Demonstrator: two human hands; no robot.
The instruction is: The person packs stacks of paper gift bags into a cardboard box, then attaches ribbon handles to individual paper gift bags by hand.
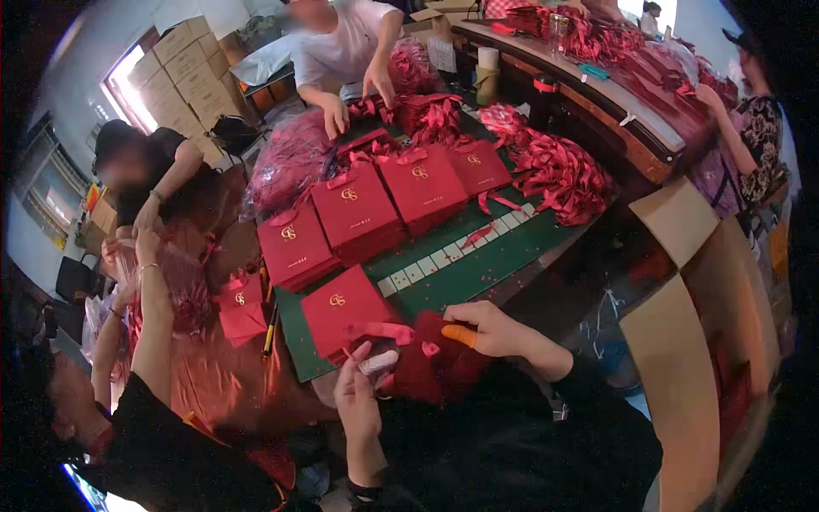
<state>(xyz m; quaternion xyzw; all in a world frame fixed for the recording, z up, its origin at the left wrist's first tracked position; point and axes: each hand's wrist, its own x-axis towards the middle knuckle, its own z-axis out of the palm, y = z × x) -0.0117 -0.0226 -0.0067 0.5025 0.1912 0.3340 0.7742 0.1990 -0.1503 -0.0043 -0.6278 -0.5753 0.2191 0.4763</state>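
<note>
My right hand (495,331), an orange cover on its thumb, grips the top edge of a dark red bag (439,363) held in front of my body. Pinched at the bag's left side, my left hand (358,397) has a white wrap on one finger and holds a red ribbon (384,330). The ribbon runs across toward the bag; where it joins is blurred. Just beyond my hands a flat red gift bag (337,300) with a gold logo lies on the green mat (444,282).
Stacks of red gift bags (358,209) stand across the mat. A heap of red ribbons (563,175) lies at right. An open cardboard box (665,367) stands to my right. Co-workers (341,51) handle items across the table and at left (149,299).
</note>
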